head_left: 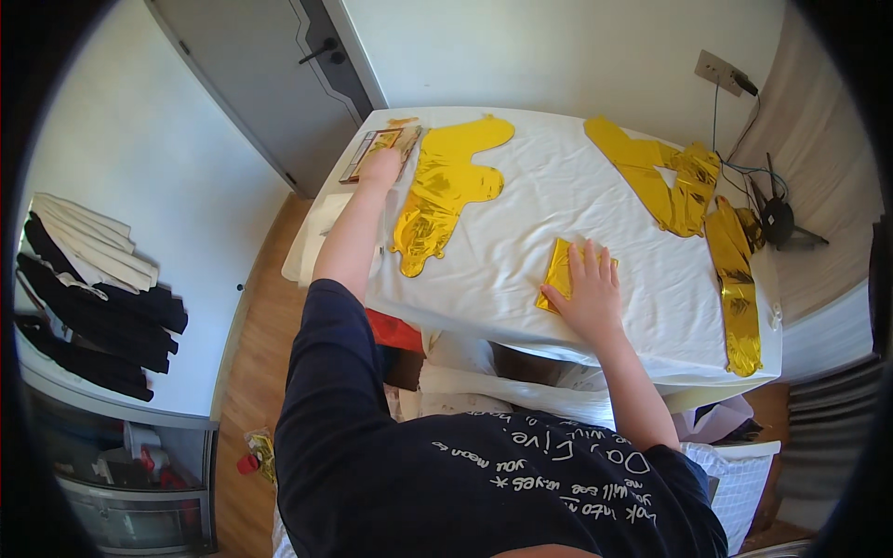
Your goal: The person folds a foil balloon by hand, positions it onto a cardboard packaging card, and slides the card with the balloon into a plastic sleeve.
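Note:
My right hand [593, 288] lies flat, fingers apart, on a folded square of gold foil [556, 276] near the table's front edge. At the far left corner, my left hand [379, 169] reaches onto a flat packet [358, 166] with gold showing on it. Its fingers look closed at the packet; the fingertips are partly hidden. Right beside that packet lies a flat gold foil balloon [446, 191] shaped like an F. An A-shaped gold foil balloon [642, 172] is spread at the far right. A straight gold foil strip [739, 316] runs along the right edge.
A white cloth covers the table [530, 186]. A black stand-like device [777, 221] with cables sits at the right edge, below a wall socket [718, 73]. A grey door [279, 84] stands behind on the left. Dark clothes [102, 316] hang at the left wall.

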Motion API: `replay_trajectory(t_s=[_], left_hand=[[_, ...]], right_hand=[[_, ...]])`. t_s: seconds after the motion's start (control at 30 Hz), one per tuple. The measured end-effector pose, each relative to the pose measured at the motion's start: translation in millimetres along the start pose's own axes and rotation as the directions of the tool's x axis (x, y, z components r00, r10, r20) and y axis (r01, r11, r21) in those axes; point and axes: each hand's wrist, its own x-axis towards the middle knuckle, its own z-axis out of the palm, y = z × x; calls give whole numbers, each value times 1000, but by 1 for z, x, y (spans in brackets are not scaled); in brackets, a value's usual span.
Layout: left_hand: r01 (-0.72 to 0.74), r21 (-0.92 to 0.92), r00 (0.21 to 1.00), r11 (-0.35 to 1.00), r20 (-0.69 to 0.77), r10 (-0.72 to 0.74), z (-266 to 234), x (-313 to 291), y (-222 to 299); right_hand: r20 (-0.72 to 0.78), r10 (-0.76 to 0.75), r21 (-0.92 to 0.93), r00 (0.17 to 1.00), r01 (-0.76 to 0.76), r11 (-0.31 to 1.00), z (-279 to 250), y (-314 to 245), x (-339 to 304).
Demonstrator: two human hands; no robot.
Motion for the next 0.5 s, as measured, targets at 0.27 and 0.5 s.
replay_trajectory(t_s=[0.27, 0.5], left_hand=[[166, -217, 811, 962, -525, -258, -103, -48, -20], [-61, -959, 845, 278, -198, -498, -126, -139, -6]], right_hand=[[-24, -24, -32, 999, 23, 999, 7, 3, -5], [-27, -22, -46, 999, 21, 999, 12, 6, -3]])
